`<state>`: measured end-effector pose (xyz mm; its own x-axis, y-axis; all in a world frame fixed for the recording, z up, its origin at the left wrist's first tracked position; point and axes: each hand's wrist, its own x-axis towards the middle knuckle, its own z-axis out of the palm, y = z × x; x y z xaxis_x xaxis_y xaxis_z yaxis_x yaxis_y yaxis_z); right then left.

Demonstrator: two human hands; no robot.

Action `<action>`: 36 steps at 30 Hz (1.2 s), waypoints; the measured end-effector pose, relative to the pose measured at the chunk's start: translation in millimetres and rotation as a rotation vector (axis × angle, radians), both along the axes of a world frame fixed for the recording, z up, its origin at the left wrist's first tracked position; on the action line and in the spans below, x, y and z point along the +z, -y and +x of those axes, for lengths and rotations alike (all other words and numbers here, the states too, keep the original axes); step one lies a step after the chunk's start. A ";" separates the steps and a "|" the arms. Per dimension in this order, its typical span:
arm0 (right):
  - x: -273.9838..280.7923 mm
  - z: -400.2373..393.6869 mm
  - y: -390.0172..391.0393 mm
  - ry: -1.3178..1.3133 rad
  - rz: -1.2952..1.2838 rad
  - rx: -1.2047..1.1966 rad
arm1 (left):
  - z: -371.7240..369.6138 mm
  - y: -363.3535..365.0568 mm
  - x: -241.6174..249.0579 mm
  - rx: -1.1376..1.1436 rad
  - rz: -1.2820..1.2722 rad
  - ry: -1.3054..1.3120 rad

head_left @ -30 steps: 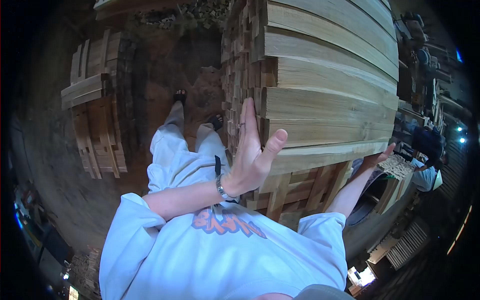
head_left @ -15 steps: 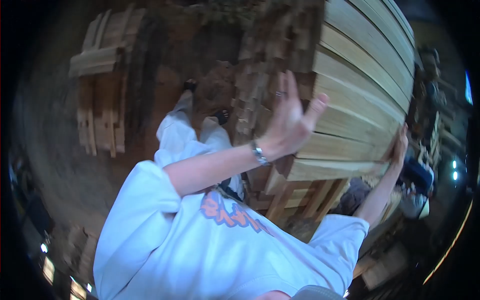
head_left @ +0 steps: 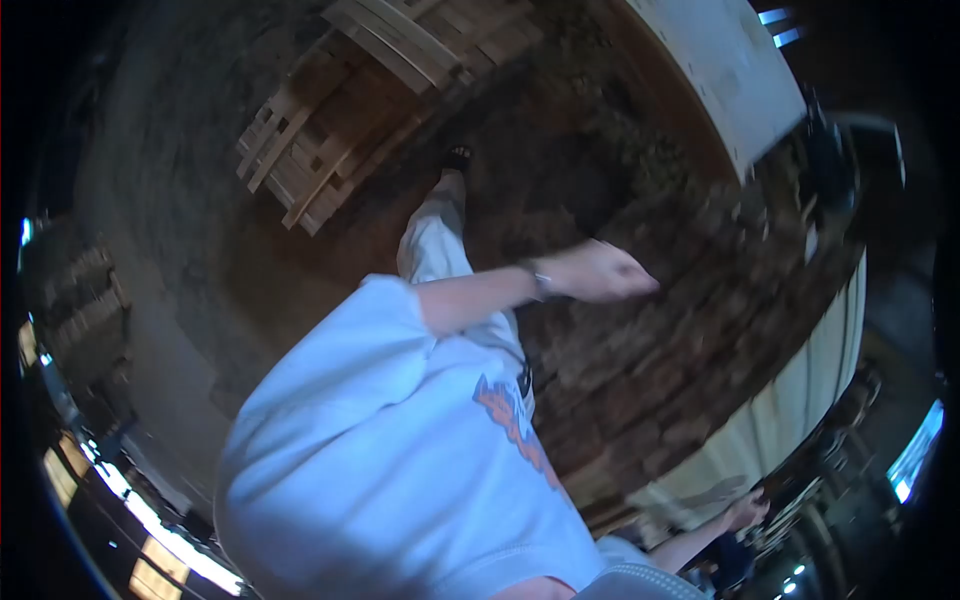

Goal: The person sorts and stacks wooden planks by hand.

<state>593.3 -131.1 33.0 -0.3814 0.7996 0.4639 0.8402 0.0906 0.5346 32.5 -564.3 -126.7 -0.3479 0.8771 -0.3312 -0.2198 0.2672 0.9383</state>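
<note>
My left hand [head_left: 600, 272], with a band on the wrist, hangs in mid-air in front of the body. Its fingers point right and are smeared by motion. Behind it rises the rough brown, layered side of a stack [head_left: 670, 370]. Pale boards [head_left: 790, 400] form the top of that stack at the right. My right hand [head_left: 745, 510] is out at the lower right, close to the edge of the pale boards, its fingers small and blurred.
A slatted wooden structure [head_left: 350, 120] stands on the dark ground ahead. To the upper right is a large block with a pale, flat surface [head_left: 740, 70]. One sandalled foot [head_left: 457, 158] shows on the ground. Bright openings [head_left: 160, 530] line the lower left.
The view has swung round, carrying the board stack to the lower right and the slatted structure toward the middle. My left hand has come away from the boards, its fingers no longer spread upward.
</note>
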 end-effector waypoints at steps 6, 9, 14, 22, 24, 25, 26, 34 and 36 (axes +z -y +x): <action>11.7 -475.1 265.6 -0.777 -0.201 0.649 | -250.2 243.9 -259.9 1.072 -0.680 -0.196; -126.6 -709.0 347.2 -1.253 -1.173 0.874 | -360.3 286.4 -360.2 1.411 -0.614 0.023; -432.7 -991.4 464.6 -0.322 -2.054 0.783 | -411.6 319.6 -405.8 1.499 -0.187 0.467; -574.2 -1123.5 548.9 0.353 -2.611 0.301 | -418.9 330.5 -416.5 1.598 -0.020 0.610; -544.2 -1111.0 534.7 0.120 -2.538 0.218 | -409.3 338.5 -400.6 1.589 0.035 0.587; -520.0 -1104.8 521.9 0.087 -2.543 0.217 | -397.3 347.3 -383.9 1.567 0.028 0.576; -486.5 -1100.5 506.3 0.016 -2.583 0.154 | -385.4 355.1 -358.8 1.567 -0.055 0.525; -156.2 -1004.2 333.2 -0.206 -1.987 0.565 | -370.1 343.7 -134.5 1.288 -0.258 0.193; -106.0 -975.5 270.3 -0.124 -1.614 0.628 | -387.6 309.2 -79.7 1.225 -0.186 0.122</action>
<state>-382.2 -401.4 -73.0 -0.8168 0.2057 -0.5390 0.4965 0.7264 -0.4751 -355.1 -873.5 -206.4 -0.8616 -0.0670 -0.5031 -0.5009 -0.0484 0.8642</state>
